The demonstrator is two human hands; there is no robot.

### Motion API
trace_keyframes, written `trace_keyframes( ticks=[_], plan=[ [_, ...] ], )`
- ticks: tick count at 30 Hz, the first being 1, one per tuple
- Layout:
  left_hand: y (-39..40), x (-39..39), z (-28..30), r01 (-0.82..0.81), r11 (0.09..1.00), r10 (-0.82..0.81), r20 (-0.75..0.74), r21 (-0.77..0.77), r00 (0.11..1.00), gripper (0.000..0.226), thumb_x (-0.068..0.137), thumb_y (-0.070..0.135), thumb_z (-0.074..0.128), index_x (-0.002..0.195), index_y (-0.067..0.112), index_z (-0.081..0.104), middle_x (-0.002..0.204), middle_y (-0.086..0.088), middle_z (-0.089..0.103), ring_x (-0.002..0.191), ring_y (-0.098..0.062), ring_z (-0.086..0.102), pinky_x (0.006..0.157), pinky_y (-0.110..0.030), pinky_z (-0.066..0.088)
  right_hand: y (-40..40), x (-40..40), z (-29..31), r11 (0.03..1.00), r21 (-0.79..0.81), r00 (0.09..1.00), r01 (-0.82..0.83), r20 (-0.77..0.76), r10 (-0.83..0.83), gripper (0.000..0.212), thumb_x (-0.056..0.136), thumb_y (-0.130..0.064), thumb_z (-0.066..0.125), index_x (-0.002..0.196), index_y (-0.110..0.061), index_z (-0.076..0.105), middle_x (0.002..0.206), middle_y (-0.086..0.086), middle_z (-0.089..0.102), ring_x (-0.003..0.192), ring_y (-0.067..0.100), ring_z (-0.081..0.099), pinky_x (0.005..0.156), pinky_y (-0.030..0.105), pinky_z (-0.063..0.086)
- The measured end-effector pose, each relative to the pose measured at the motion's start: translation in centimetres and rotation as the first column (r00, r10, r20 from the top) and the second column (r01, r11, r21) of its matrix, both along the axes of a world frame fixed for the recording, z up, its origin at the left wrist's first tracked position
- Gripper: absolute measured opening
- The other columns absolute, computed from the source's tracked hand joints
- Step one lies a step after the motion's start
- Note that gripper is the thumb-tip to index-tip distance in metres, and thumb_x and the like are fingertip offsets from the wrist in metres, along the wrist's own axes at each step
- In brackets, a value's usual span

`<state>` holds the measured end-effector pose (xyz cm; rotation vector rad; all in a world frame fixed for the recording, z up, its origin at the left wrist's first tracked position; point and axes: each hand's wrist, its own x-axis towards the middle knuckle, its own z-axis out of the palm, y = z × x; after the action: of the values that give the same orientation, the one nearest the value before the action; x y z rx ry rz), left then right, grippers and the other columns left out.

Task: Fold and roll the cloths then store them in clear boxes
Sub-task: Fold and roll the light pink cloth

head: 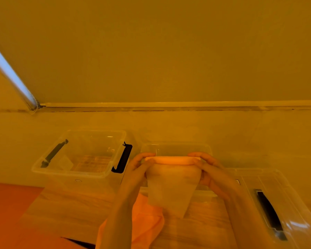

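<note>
Your pale cloth [171, 184] looks like soft, matt woven fabric, rolled smooth along its top edge, the hanging part thin and slightly see-through. Under it you've got an orange cloth [147, 223], also matt, crumpled, a bit fuzzy. The left box [75, 169] is clear glossy plastic with small highlights on the rim; its handles [123, 159] are black plastic, semi-matt. The middle box [176, 147] is the same clear plastic, smooth walls. The right box [285, 200] is clear and shiny too, strong glare on its near corner, black plastic latch [269, 211]. Table [65, 211] reads as light wood grain, smooth, low sheen. Wall [169, 51] is flat matt.
</note>
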<state>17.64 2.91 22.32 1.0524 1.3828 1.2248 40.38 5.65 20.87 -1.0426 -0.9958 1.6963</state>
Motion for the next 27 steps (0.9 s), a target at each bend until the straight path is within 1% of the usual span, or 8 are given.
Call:
trace_keyframes(
  ticks=[2, 5, 11, 16, 20, 22, 24, 27],
  plan=[
    [0.0, 0.1, 0.0, -0.016, 1.000, 0.017, -0.042, 0.026, 0.999, 0.017, 0.093, 0.025, 0.054, 0.089, 0.029, 0.070, 0.088, 0.016, 0.064, 0.087, -0.013, 0.057, 0.069, -0.036, 0.048, 0.0, -0.4, 0.1, 0.999, 0.005, 0.999, 0.033, 0.015, -0.033, 0.015, 0.074, -0.029, 0.065, 0.085, -0.025, 0.074, 0.100, 0.007, 0.064, 0.083, 0.022, 0.064, 0.060, 0.034, 0.054],
    [-0.1, 0.1, 0.0, 0.005, 0.999, -0.001, -0.085, 0.047, 0.996, 0.018, 0.095, 0.022, 0.051, 0.093, 0.028, 0.069, 0.096, 0.007, 0.062, 0.084, -0.011, 0.056, 0.069, -0.029, 0.048, 0.0, -0.6, -0.1, 0.998, 0.018, 0.997, 0.054, 0.055, -0.055, 0.012, 0.083, -0.022, 0.062, 0.084, -0.027, 0.073, 0.102, 0.007, 0.061, 0.081, 0.021, 0.062, 0.056, 0.031, 0.054],
    [-0.3, -0.5, -0.3, 0.072, 0.997, -0.071, -0.075, 0.005, 0.995, 0.024, 0.095, 0.024, 0.051, 0.107, 0.043, 0.059, 0.113, 0.009, 0.057, 0.101, -0.010, 0.057, 0.080, -0.031, 0.054, 0.1, 0.1, -0.7, 1.000, -0.023, 0.997, 0.016, 0.073, -0.014, 0.033, 0.079, -0.017, 0.064, 0.112, -0.016, 0.065, 0.106, 0.012, 0.068, 0.092, 0.027, 0.068, 0.068, 0.037, 0.056],
    [-0.7, -0.7, -0.4, 0.129, 0.991, -0.124, -0.106, 0.039, 0.987, 0.022, 0.095, 0.022, 0.051, 0.109, 0.034, 0.062, 0.111, 0.003, 0.062, 0.096, -0.013, 0.063, 0.066, -0.022, 0.053, 0.0, 0.1, -0.8, 1.000, 0.004, 0.998, -0.024, 0.064, 0.023, 0.034, 0.071, -0.020, 0.066, 0.105, -0.026, 0.067, 0.106, 0.012, 0.069, 0.091, 0.028, 0.069, 0.067, 0.039, 0.056],
    [-0.9, -0.9, -0.6, 0.127, 0.991, -0.125, -0.033, 0.046, 0.992, 0.025, 0.094, 0.018, 0.053, 0.110, 0.033, 0.064, 0.114, 0.002, 0.062, 0.100, -0.019, 0.062, 0.072, -0.031, 0.055, -0.2, 0.1, -0.5, 0.999, 0.024, 0.999, -0.040, 0.034, 0.039, 0.028, 0.077, -0.012, 0.064, 0.095, -0.032, 0.070, 0.103, 0.014, 0.066, 0.080, 0.021, 0.068, 0.064, 0.034, 0.055],
    [-0.9, -0.9, -0.5, 0.106, 0.993, -0.105, -0.014, 0.053, 0.994, 0.023, 0.092, 0.016, 0.055, 0.107, 0.031, 0.066, 0.111, 0.004, 0.063, 0.100, -0.018, 0.061, 0.075, -0.033, 0.055, -0.3, -0.1, -0.2, 0.999, 0.021, 0.999, -0.044, -0.001, 0.044, 0.027, 0.079, -0.008, 0.062, 0.091, -0.029, 0.072, 0.103, 0.015, 0.064, 0.087, 0.027, 0.066, 0.069, 0.040, 0.056],
    [-0.9, -0.7, -0.1, 0.063, 0.995, -0.061, -0.024, 0.074, 0.998, 0.018, 0.092, 0.021, 0.055, 0.100, 0.030, 0.068, 0.100, 0.008, 0.064, 0.090, -0.011, 0.061, 0.067, -0.025, 0.052, -0.4, -0.5, 0.2, 1.000, 0.018, 1.000, -0.023, -0.012, 0.024, 0.017, 0.075, -0.019, 0.064, 0.090, -0.023, 0.071, 0.106, 0.011, 0.063, 0.094, 0.030, 0.063, 0.073, 0.047, 0.056],
    [-0.8, -0.4, 0.2, 0.018, 0.995, -0.012, -0.066, 0.101, 0.998, 0.018, 0.094, 0.022, 0.051, 0.092, 0.028, 0.068, 0.084, 0.014, 0.061, 0.073, -0.004, 0.054, 0.058, -0.017, 0.045, -0.4, -1.0, 0.4, 0.997, 0.062, 0.996, 0.048, 0.071, -0.052, 0.011, 0.079, -0.030, 0.061, 0.084, -0.025, 0.069, 0.098, 0.004, 0.062, 0.085, 0.022, 0.062, 0.071, 0.049, 0.055]
  ],
)
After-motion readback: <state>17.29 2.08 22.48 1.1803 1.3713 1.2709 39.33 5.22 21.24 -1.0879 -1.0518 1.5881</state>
